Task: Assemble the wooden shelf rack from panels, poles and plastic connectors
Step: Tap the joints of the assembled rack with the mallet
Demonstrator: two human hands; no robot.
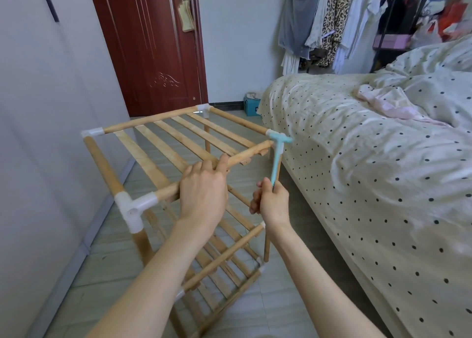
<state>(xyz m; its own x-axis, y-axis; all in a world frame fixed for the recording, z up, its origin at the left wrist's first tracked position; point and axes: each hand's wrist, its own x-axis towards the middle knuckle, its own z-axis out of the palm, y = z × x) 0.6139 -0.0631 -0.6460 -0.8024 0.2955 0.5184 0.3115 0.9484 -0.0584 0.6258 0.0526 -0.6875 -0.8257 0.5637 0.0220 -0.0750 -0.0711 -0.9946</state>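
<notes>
1. Shelf rack (163, 174): wooden, stands on the tiled floor (281, 307) between the grey wall at left and the bed at right. Upright; three slatted tiers visible, the lower two partly hidden by the forearms.
2. Bed (370, 159): fills the right side, cream cover with dark dots; its near-left corner sits just beside the rack's right posts.
3. Door (150, 44): dark red-brown, closed, at far centre-left behind the rack.
4. Clothes (327, 23): hanging at far right, past the bed; a leopard-print item among them.
5. Top panel (178, 138): pale slats running left to right, framed by four round poles.
6. Near top pole (245, 156): runs from the near-left connector to the right corner; left hand wraps it about midway.
7. Left hand (204, 192): fingers curled over the near top pole, index finger lying along it; back of hand faces the camera.
8. Right hand (270, 197): fist closed round the lower end of the hammer handle, just right of the left hand, not touching it.
9. Near-left connector (132, 207): white plastic three-way joint, joining two top poles and a post.
10. Hammer (277, 156): small, light blue, handle near upright; head at the right corner connector (271, 133). Contact cannot be confirmed; head slightly blurred.
</notes>
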